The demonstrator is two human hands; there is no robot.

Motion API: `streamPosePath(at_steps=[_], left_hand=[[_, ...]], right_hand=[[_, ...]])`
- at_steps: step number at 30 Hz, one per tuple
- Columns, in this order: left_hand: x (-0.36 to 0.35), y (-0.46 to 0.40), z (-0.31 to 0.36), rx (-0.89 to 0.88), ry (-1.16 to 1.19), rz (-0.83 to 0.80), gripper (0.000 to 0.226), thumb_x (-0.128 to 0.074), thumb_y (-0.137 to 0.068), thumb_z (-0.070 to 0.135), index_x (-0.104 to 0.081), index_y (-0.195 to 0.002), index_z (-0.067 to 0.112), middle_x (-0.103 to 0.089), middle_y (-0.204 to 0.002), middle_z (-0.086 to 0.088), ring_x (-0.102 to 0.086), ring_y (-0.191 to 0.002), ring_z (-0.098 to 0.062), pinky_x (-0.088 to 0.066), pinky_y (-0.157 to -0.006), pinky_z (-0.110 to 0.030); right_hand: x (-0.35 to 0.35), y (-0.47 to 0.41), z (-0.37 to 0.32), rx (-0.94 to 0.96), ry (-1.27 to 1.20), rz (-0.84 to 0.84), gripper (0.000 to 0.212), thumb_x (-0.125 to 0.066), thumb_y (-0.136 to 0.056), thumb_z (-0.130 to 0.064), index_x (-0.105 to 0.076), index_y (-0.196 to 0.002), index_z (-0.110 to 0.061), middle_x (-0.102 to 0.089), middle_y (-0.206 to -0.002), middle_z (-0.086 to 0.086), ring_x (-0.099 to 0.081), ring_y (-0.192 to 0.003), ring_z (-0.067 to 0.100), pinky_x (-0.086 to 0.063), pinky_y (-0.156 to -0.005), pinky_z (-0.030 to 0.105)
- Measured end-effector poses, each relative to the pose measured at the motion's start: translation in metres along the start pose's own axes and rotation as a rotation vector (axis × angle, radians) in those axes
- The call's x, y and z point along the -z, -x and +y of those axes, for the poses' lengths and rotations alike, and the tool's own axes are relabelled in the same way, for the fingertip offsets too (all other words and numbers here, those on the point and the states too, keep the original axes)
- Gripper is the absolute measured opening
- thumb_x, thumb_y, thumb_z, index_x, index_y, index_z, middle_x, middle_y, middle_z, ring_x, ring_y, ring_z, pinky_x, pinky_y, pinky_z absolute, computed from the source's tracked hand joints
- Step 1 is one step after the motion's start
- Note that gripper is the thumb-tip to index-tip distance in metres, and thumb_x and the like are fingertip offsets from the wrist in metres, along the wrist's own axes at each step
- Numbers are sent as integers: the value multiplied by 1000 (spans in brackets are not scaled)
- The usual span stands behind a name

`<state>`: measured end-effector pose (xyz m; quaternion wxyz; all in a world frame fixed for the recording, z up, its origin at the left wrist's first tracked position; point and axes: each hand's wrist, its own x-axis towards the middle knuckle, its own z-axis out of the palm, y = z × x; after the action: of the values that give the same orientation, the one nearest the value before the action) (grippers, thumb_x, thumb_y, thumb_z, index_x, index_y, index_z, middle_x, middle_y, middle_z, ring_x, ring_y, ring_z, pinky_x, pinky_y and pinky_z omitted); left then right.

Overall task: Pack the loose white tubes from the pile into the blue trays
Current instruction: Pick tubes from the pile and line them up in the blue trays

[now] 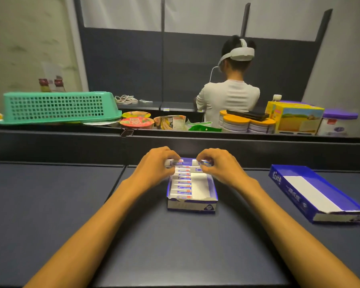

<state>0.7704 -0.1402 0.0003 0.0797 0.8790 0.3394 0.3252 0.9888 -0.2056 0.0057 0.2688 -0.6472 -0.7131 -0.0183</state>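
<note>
A blue tray (192, 204) stands in the middle of the dark table, its left column filled with several white tubes (182, 185) lying crosswise. Its right column shows a bare white floor with a tube or two at the far end. My left hand (154, 167) pinches a white tube (176, 162) over the tray's far left corner. My right hand (220, 166) pinches another white tube (204, 162) over the far right corner. A second blue tray (318, 192) lies to the right, with nothing inside. No loose pile is in view.
A raised dark ledge (175, 140) runs behind the tray. Beyond it sit a green basket (56, 107), noodle bowls (136, 121), tins (235, 123) and a yellow box (295, 119). A person in a white shirt (229, 98) stands with their back turned.
</note>
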Motion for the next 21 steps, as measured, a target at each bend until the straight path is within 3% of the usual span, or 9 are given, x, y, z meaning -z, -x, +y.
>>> streamPosePath(at_steps=[5,11,16,21], left_hand=[[-7,-14,-13,-44,-20,-41,27,-76,-77,13,-72,-103,19,-66,-103,2,-63,-92,-17,-54,-78,-39],[-10,-20,-11,-49,3,-119,28,-77,-79,18,-71,-106,18,-64,-106,1,-62,-95,-13,-55,-82,-34],[-12,-22,-9,-37,-6,-153,30,-78,-79,21,-70,-108,20,-63,-108,4,-60,-95,-11,-55,-82,-32],[-12,-21,-8,-24,-18,-149,31,-78,-79,21,-70,-108,21,-64,-108,4,-61,-95,-10,-56,-82,-33]], right_hand=[[-7,-20,4,-23,128,-147,21,-71,-84,-26,-65,-104,-28,-62,-109,-7,-58,-95,12,-52,-80,31],[-12,-34,6,14,245,-262,26,-73,-82,-30,-63,-105,-25,-63,-107,-5,-58,-93,14,-50,-74,28],[-15,-37,7,67,272,-264,25,-74,-81,-27,-65,-104,-24,-66,-102,-4,-59,-93,14,-42,-81,25],[-16,-36,10,62,236,-274,25,-76,-81,-25,-64,-103,-22,-67,-101,-3,-61,-91,15,-46,-77,24]])
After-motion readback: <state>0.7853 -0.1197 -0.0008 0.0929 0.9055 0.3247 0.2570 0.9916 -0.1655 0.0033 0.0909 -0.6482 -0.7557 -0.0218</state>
